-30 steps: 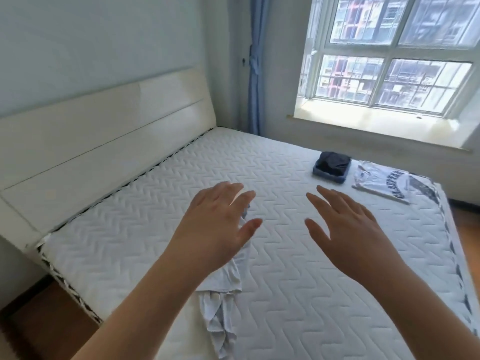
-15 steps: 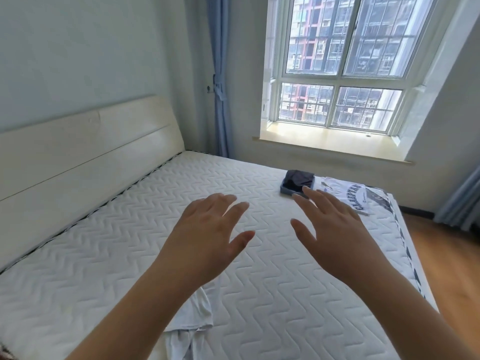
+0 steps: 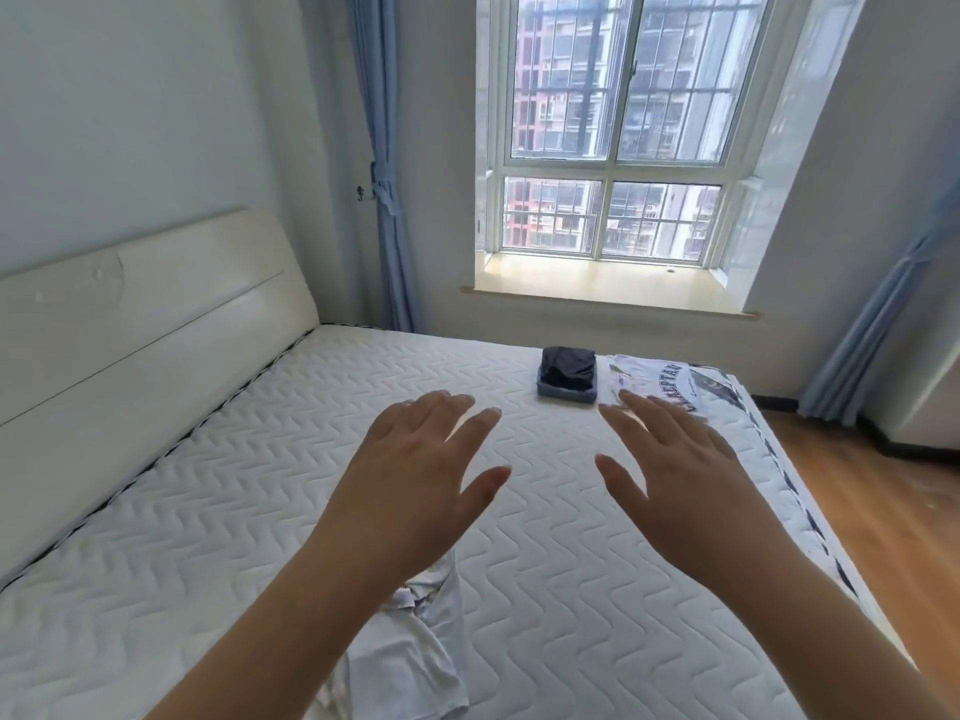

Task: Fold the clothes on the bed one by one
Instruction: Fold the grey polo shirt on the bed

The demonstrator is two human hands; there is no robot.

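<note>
Both hands hover above the white quilted mattress (image 3: 218, 511), fingers spread and holding nothing. My left hand (image 3: 410, 491) is over a crumpled white garment (image 3: 410, 652) that lies near the bed's front edge, partly hidden by my forearm. My right hand (image 3: 675, 485) is held out toward the far right corner. There a folded white T-shirt with dark lettering (image 3: 670, 387) lies flat. Beside it, to the left, sits a small folded stack with a dark garment on a blue one (image 3: 567, 374).
A cream headboard (image 3: 145, 314) runs along the left side. Behind the bed is a window with a wide sill (image 3: 608, 288) and blue curtains (image 3: 384, 163) at both sides. Wooden floor (image 3: 878, 517) lies to the right of the bed.
The view has lifted and swung right, showing more window and floor. Both hands stay spread and empty, held out over the mattress; the crumpled garment now sits lower in view.
</note>
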